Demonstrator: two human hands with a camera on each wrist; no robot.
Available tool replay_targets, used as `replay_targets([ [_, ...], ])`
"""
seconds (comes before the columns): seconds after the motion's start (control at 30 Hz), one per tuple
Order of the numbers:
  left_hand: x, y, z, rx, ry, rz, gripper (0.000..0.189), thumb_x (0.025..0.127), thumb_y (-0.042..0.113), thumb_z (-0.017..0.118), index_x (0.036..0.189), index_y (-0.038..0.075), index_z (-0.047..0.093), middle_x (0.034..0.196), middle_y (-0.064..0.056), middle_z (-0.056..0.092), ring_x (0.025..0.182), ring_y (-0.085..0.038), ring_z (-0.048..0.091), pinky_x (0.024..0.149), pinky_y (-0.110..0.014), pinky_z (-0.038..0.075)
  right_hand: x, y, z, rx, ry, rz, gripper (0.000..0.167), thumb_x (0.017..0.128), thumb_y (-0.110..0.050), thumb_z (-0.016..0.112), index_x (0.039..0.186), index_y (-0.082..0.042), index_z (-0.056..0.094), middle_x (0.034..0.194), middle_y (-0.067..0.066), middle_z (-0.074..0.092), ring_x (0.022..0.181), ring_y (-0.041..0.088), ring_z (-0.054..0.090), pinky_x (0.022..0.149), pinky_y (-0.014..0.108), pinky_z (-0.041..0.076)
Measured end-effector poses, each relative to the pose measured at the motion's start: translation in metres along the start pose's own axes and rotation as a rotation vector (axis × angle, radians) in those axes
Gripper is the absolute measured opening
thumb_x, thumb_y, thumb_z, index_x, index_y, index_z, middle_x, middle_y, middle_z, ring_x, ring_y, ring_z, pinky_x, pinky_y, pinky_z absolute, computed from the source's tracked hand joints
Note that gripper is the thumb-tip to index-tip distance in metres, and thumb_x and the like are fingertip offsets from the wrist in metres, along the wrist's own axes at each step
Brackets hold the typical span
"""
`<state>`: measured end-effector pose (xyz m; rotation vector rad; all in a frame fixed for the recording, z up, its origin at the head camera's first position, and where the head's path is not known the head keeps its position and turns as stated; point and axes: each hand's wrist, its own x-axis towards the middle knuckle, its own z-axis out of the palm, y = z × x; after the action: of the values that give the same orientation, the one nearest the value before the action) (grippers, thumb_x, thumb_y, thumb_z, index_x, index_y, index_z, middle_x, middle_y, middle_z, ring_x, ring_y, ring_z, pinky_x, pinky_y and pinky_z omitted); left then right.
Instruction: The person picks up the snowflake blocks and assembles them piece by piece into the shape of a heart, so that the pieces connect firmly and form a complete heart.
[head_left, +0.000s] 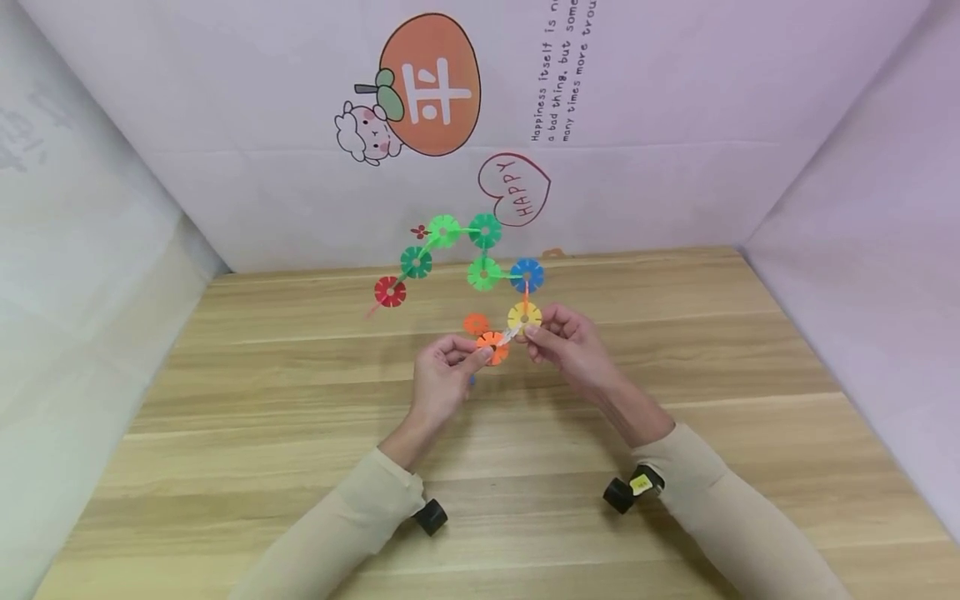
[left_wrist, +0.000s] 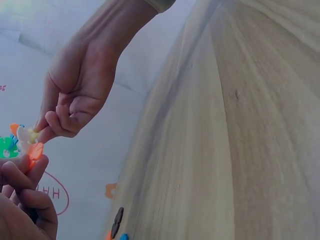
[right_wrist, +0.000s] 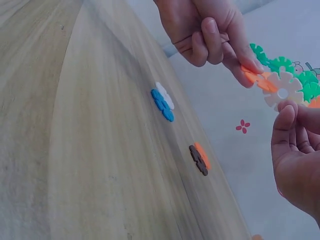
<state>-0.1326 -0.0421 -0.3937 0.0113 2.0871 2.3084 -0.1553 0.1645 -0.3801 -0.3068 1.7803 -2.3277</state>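
My left hand [head_left: 442, 379] pinches an orange snowflake disc [head_left: 495, 354] between thumb and fingers. A white snowflake disc [right_wrist: 283, 91], seen edge-on from the head, is joined between it and a yellow snowflake disc [head_left: 524, 317]. The right hand [head_left: 573, 346] pinches the yellow disc, its thumb over the lower edge. From the yellow one, a linked chain runs up and left through a blue disc [head_left: 527, 275], a light green disc [head_left: 483, 273] and further greens to a red disc [head_left: 390, 292] with a pink piece at the end. The chain is held up above the table.
On the wooden table [head_left: 300, 467] lie loose discs: an orange disc [head_left: 476, 322] with a dark brown disc [right_wrist: 198, 160], and a blue disc [right_wrist: 162, 105] with a white one beside it. A printed white cloth [head_left: 637, 183] stands behind the table.
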Motion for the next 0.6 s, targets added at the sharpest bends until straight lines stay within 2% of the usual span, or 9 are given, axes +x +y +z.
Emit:
replay_targets([
  [0.17,0.005,0.003,-0.008,0.043,-0.086,-0.004,0.016,0.090,0.010,0.077,0.095,-0.001,0.066,0.084,-0.011,0.075,0.039,-0.011,0.044,0.039,-0.021,0.037,0.004,0.001,0.001,0.000,0.016,0.004,0.008,0.102,0.003,0.054,0.098,-0.003,0.059,0.093,0.012,0.071,0.073,0.013,0.060,0.066,0.021,0.052],
  [0.33,0.007,0.006,-0.022,0.109,-0.175,-0.034,0.023,0.091,0.016,0.077,0.107,0.002,0.069,0.097,-0.018,0.075,0.042,-0.014,0.053,0.047,-0.024,0.050,0.007,0.001,0.001,0.022,0.016,0.016,0.005,0.102,0.001,0.055,0.100,-0.002,0.059,0.093,0.011,0.071,0.074,0.013,0.060,0.066,0.021,0.052],
  [0.47,0.007,0.006,-0.036,0.152,-0.228,-0.072,0.028,0.092,0.016,0.076,0.117,0.005,0.071,0.102,-0.014,0.075,0.048,-0.017,0.056,0.053,-0.026,0.054,0.008,0.004,-0.003,0.036,0.019,0.027,0.008,0.102,0.001,0.054,0.098,-0.003,0.058,0.092,0.009,0.071,0.073,0.013,0.061,0.065,0.020,0.052],
  [0.6,0.008,0.004,-0.051,0.225,-0.245,-0.095,0.033,0.090,0.014,0.078,0.121,0.004,0.070,0.104,-0.009,0.074,0.059,-0.026,0.062,0.058,-0.029,0.055,0.008,0.005,-0.008,0.057,0.014,0.025,0.007,0.102,0.002,0.053,0.098,-0.002,0.057,0.091,0.008,0.071,0.073,0.013,0.061,0.064,0.020,0.052],
])
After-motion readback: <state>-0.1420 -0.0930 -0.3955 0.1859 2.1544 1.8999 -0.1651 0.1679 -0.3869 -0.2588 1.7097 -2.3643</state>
